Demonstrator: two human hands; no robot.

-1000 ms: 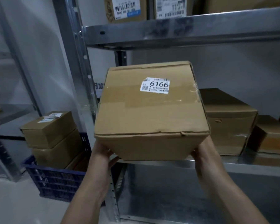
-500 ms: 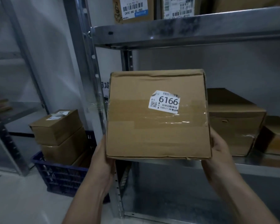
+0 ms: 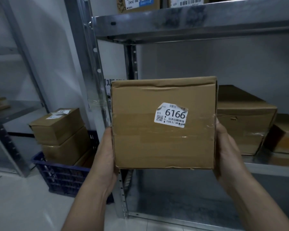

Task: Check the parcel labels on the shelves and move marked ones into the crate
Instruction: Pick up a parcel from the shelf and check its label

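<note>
I hold a taped brown cardboard parcel (image 3: 160, 144) in front of the shelf, its labelled face turned toward me. Its white label (image 3: 171, 115) reads 6166 with a small QR code. My left hand (image 3: 105, 157) grips the parcel's left side and my right hand (image 3: 227, 152) grips its right side. The dark blue crate (image 3: 57, 174) stands on the floor at lower left, beside the shelf post, with two brown boxes (image 3: 60, 130) stacked in it.
Metal shelving (image 3: 190, 22) fills the right; its front post (image 3: 90, 64) stands between me and the crate. More brown boxes (image 3: 244, 119) sit on the middle shelf behind the parcel, and labelled boxes (image 3: 137, 4) on the top shelf. Another rack (image 3: 12, 105) stands far left.
I have tipped the parcel so its labelled face now points straight at me, and it sits lower in view. My hands shifted from under it to its sides.
</note>
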